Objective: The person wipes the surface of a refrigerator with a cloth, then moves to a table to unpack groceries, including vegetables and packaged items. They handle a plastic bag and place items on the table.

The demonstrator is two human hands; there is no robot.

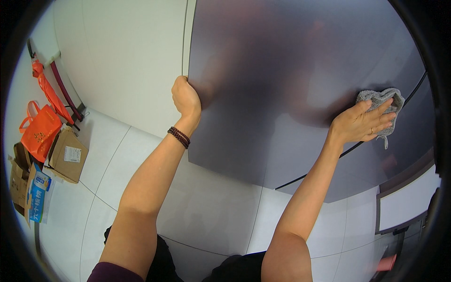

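A glossy dark grey door panel (244, 94) fills the upper middle and right. My left hand (185, 97) is curled around its left edge, fingers closed, with the fingertips hidden. A beaded bracelet (179, 137) is on that wrist. At the right, my right hand (361, 121) holds a grey cloth (396, 97) against the panel. Its fingers stretch out over the cloth, and a small loop hangs below. The hand lies across a black slanting seam (300, 179) in the panel. Blurred reflections show on the surface.
White panelling (127, 56) rises left of the door, above a pale tiled floor (103, 150). Along the left stand an orange bag (41, 133), a cardboard box (68, 157), a blue-and-white box (39, 195) and a folded orange umbrella (50, 91). A pink container (386, 263) sits lower right.
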